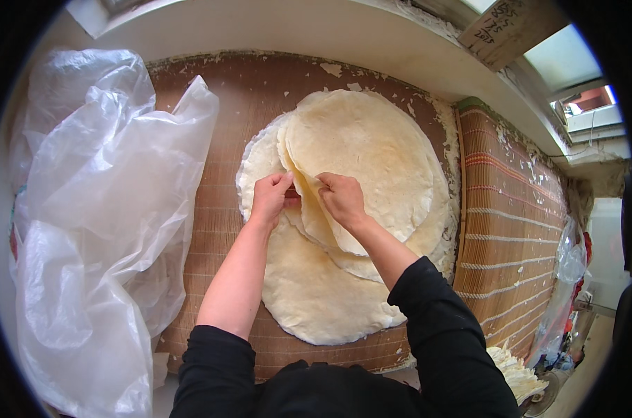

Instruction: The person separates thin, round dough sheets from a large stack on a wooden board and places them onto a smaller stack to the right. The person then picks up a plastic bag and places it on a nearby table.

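Observation:
Several thin, round flatbreads (pixel 363 141) lie stacked and overlapping on a brown slatted mat (pixel 222 209). My left hand (pixel 274 197) pinches the left edge of one upper sheet between thumb and fingers. Just to its right, my right hand (pixel 342 197) grips the edge of the top sheet, which is lifted so that a gap shows between the layers. Lower sheets (pixel 326 292) spread out towards me beneath my forearms. Some fingertips of both hands are hidden by the dough-coloured sheets.
Crumpled translucent plastic sheeting (pixel 112 209) covers the left side. A folded bamboo mat (pixel 504 224) with white cords stands at the right. A pale wall (pixel 295 34) curves behind, below a wooden board (pixel 509 31) bearing writing. Dry flakes (pixel 331 69) litter the mat's far edge.

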Action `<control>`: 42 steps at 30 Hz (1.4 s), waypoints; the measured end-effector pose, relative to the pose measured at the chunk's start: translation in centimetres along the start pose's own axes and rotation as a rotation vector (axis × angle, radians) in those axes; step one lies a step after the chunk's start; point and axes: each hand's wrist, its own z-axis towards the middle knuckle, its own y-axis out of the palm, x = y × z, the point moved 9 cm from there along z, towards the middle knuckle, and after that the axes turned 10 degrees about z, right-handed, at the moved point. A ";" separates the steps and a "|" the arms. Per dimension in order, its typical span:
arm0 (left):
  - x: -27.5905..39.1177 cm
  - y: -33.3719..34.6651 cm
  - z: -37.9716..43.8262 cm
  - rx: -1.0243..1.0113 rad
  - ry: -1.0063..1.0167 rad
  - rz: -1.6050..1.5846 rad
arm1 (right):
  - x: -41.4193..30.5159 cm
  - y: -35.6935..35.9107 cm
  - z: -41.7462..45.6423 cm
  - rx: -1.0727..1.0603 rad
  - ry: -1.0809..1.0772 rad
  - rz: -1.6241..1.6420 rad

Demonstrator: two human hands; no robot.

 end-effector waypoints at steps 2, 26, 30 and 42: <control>-0.7 0.4 -1.0 -0.005 -0.063 -0.158 | 0.7 0.1 -0.1 -0.001 0.034 0.013; 0.1 -0.4 2.4 0.093 -0.106 0.251 | 1.2 2.9 -0.4 -0.030 0.153 0.029; 0.4 -0.5 2.3 0.079 -0.067 0.489 | -0.8 3.3 -0.4 -0.106 0.204 -0.055; -1.8 -1.9 2.3 0.296 -0.070 0.484 | 8.0 -9.0 0.1 0.340 0.427 0.589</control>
